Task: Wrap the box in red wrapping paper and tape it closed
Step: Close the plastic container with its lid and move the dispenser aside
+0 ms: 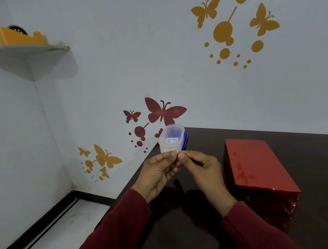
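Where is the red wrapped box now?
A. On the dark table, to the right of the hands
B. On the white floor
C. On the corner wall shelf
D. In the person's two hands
A: the red wrapped box stands on the dark table, apart from the left hand and right hand, which pinch only a small white piece between them.

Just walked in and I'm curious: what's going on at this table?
A person in dark red sleeves is wrapping a present. The box, already covered in shiny red paper, stands on the dark table to their right, untouched. Both hands are raised in front of it: the left hand and right hand pinch a small whitish piece between their fingertips, probably tape, though it is too small to be sure. Behind the hands stands a small clear plastic container.
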`<state>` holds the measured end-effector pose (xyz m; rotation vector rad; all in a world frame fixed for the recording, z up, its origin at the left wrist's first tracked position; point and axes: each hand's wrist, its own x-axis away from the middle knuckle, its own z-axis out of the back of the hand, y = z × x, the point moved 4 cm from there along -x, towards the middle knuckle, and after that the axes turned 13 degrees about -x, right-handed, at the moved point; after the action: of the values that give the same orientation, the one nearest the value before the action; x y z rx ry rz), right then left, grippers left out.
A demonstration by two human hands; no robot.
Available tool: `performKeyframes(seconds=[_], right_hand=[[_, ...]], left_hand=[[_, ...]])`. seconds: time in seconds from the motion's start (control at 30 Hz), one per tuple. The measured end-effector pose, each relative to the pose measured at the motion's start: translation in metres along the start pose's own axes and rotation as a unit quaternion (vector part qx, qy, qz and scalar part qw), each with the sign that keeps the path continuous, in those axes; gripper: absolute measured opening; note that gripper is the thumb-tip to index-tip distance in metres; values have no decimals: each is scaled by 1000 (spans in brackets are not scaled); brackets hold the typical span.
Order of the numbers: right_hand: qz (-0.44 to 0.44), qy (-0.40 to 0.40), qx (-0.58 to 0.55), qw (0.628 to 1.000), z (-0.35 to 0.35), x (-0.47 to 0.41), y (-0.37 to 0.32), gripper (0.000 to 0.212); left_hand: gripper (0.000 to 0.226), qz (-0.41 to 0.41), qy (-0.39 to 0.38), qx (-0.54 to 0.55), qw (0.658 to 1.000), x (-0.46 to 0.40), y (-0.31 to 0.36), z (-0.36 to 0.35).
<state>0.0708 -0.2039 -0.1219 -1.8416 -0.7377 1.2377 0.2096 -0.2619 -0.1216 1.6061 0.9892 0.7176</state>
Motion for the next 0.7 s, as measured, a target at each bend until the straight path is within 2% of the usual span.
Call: performKeyframes(seconds=[0.27, 0.5, 0.7], right_hand=[[18, 3, -16, 1000, 0, -2, -1, 17], [-14, 0, -41, 999, 2, -4, 5, 14], [-27, -4, -44, 999, 1, -3, 4, 16]], left_hand=[[34, -11, 8, -12, 1000, 0, 0, -1], [37, -22, 4, -12, 1000, -1, -2, -1], [27, -50, 21, -30, 998, 1, -1, -1]])
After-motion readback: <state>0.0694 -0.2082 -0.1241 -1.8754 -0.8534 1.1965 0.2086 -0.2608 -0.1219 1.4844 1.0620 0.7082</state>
